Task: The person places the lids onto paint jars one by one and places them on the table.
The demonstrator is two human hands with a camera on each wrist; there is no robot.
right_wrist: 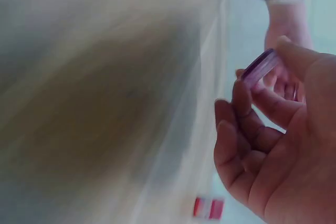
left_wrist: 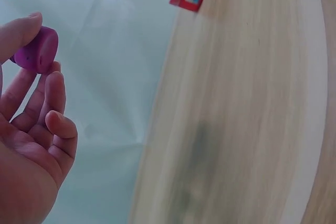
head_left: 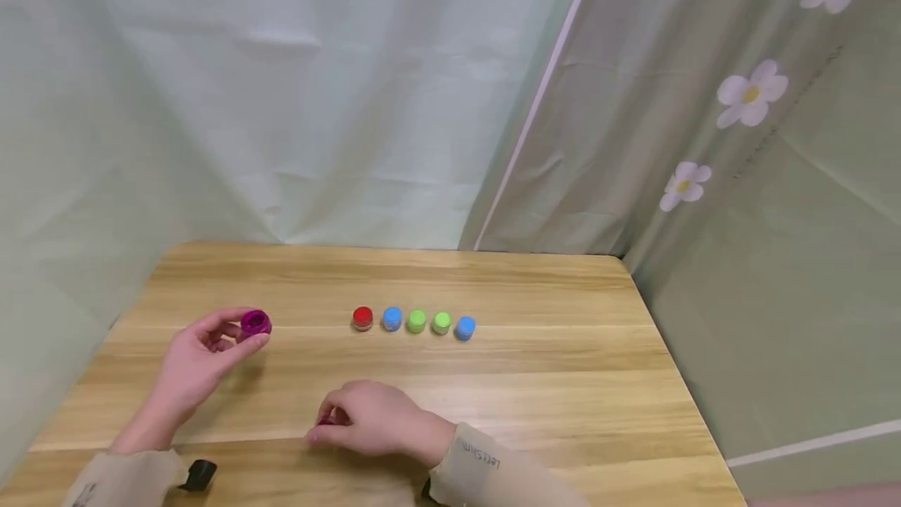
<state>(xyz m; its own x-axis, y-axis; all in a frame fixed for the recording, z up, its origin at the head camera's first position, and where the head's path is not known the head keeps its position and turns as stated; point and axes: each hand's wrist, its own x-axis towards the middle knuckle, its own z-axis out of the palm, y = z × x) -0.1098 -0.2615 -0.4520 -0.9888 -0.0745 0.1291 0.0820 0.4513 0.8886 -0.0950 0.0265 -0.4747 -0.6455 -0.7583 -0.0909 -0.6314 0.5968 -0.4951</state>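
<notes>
My left hand (head_left: 188,362) pinches a small purple jar (head_left: 256,324) between thumb and fingers, raised over the left side of the table. Its top looks uncapped in the head view; the left wrist view shows its side and base (left_wrist: 39,51). Lower and nearer the middle, my right hand (head_left: 380,417) holds a thin round purple lid (right_wrist: 260,68) by its edge between thumb and fingertips. From the head that lid is mostly hidden by the fingers. The two hands are apart.
Across the table (head_left: 563,366) runs a row of small capped jars: red (head_left: 362,318), blue (head_left: 392,318), green (head_left: 417,321), green (head_left: 441,323) and blue (head_left: 465,328). Curtains (head_left: 317,100) hang along the back and right edges. A black piece (head_left: 199,475) sits at the left cuff.
</notes>
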